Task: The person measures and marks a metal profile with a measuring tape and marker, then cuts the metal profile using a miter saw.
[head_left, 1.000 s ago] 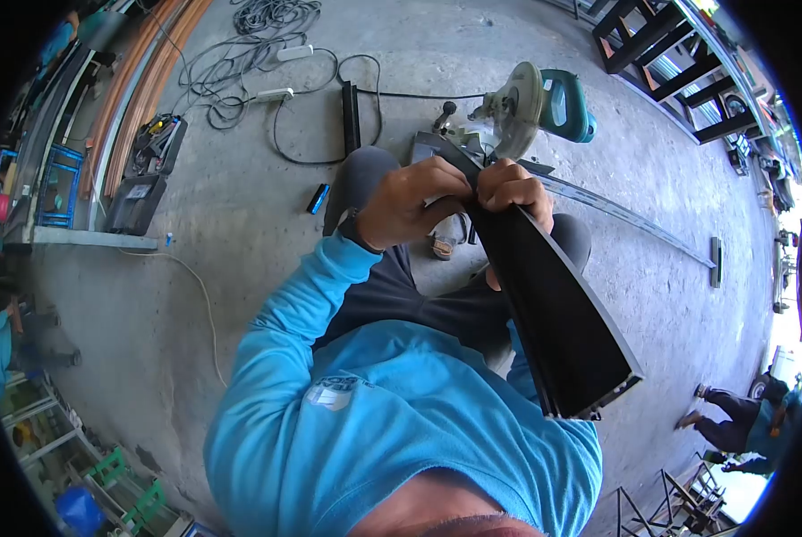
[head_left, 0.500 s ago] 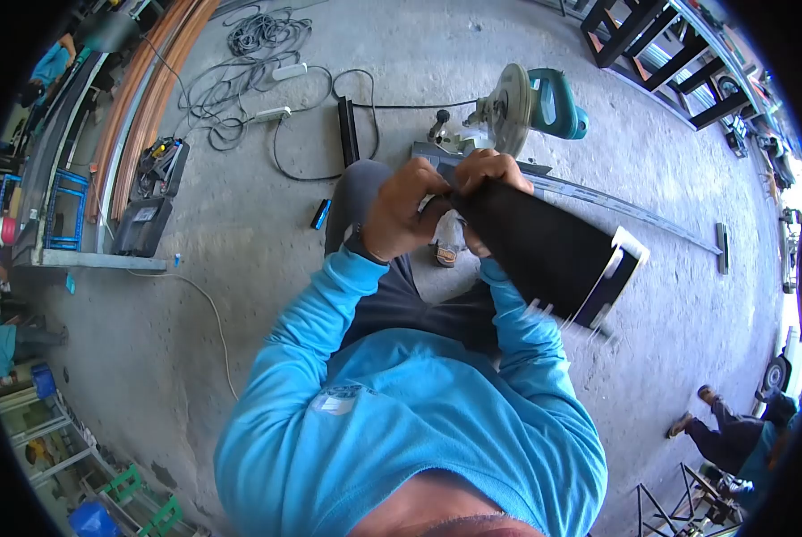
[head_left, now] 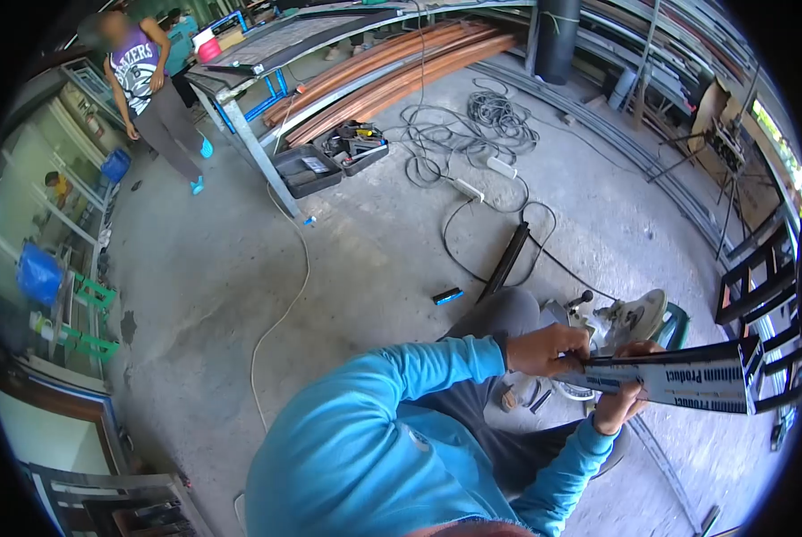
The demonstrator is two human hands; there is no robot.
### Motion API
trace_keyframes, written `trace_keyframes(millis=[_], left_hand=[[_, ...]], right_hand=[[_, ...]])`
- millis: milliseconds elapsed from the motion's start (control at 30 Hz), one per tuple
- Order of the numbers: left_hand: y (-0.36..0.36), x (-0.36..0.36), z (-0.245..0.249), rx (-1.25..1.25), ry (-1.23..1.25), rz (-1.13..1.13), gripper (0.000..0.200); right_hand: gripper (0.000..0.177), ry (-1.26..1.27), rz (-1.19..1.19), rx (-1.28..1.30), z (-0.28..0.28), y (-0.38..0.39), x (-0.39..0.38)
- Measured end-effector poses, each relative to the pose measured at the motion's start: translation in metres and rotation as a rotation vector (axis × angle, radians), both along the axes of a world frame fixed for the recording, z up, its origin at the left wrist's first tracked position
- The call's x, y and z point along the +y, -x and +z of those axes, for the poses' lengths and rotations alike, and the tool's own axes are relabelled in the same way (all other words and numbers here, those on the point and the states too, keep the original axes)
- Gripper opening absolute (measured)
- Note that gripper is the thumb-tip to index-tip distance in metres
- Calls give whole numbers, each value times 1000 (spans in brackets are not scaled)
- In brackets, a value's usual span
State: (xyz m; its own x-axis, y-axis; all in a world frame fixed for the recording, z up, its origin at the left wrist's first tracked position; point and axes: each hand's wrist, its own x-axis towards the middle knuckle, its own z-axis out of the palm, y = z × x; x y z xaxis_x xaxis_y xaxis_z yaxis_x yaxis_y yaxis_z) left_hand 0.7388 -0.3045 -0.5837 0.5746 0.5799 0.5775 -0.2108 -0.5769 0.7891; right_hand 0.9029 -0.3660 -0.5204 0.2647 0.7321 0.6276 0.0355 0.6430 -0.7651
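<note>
A long dark aluminium profile (head_left: 687, 383), covered on the facing side with white printed film, reaches out to the right from between my hands. My left hand (head_left: 548, 349) is closed on its near end, fingers pinched at the edge. Around its lower and upper edges, a little further along, my right hand (head_left: 617, 407) grips it, with the thumb on the printed face. Just behind the hands stands a cut-off saw (head_left: 633, 315) with a green body, partly hidden by the profile.
A black bar (head_left: 505, 261) and a small blue-and-black object (head_left: 448, 296) lie on the concrete. Beyond are tangled cables (head_left: 499, 116), an open toolbox (head_left: 307, 172) and a workbench (head_left: 267, 166). A person (head_left: 155, 80) stands at the left. A metal strip (head_left: 665, 470) lies at right.
The view has swung left, bringing the workbench and a standing person into fuller sight. The profile has turned from its dark face to its printed face, still held in both hands.
</note>
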Motion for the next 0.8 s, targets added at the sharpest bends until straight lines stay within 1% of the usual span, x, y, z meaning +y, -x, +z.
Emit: trace_keyframes(millis=[67, 100, 133, 167, 200, 233, 267, 300, 333, 400, 433, 500, 533, 600, 633, 733, 767, 800], left_hand=[[2, -7, 21, -24, -21, 15, 19], [1, -7, 27, -22, -50, 29, 19], [0, -10, 28, -22, -71, 45, 19], [-2, -11, 25, -53, -37, 48, 21], [-5, -15, 24, -44, -76, 113, 22], [-8, -18, 23, -34, -119, 175, 22], [-7, -15, 28, -18, -171, 234, 23], [-8, -15, 32, -34, -153, 229, 22], [-9, -15, 37, -59, -156, 236, 22], [-8, -11, 48, -109, -169, 258, 22], [-8, -10, 46, -130, -133, 239, 21], [-7, -5, 35, -38, -65, 171, 22], [-2, -5, 29, 16, -37, 151, 22], [4, -10, 23, 59, 1, 139, 21], [3, -10, 21, 86, -10, 140, 21], [0, -8, 15, 64, -18, 121, 23], [-2, -12, 17, 111, -115, 218, 26], [-2, -14, 20, 98, -102, 237, 26]], right_hand=[[72, 57, 156, -95, -21, -17, -2], [67, 42, 136, -68, -41, -16, 3], [61, 52, 16, 11, -65, -18, 4], [59, 107, -45, -10, -73, -19, 5], [57, 163, -108, -26, -79, -21, 4], [57, 131, -111, -14, -84, -24, 7], [57, 91, -116, 7, -83, -21, 14], [57, 61, -122, 29, -82, -18, 16], [57, 81, -211, 52, -81, -17, 17], [59, 115, -381, 100, -57, -4, 21], [61, 107, -372, 123, -57, -5, 23], [66, 117, -307, 180, -53, -7, 21], [69, 132, -205, 109, -52, -18, 15], [69, 189, -176, 144, -42, -9, 11], [66, 190, -234, 199, -37, 4, 9], [62, 181, -217, 55, -43, -1, 8], [64, 144, -266, 30, -37, 3, 10], [65, 153, -290, 141, -32, 8, 10]])
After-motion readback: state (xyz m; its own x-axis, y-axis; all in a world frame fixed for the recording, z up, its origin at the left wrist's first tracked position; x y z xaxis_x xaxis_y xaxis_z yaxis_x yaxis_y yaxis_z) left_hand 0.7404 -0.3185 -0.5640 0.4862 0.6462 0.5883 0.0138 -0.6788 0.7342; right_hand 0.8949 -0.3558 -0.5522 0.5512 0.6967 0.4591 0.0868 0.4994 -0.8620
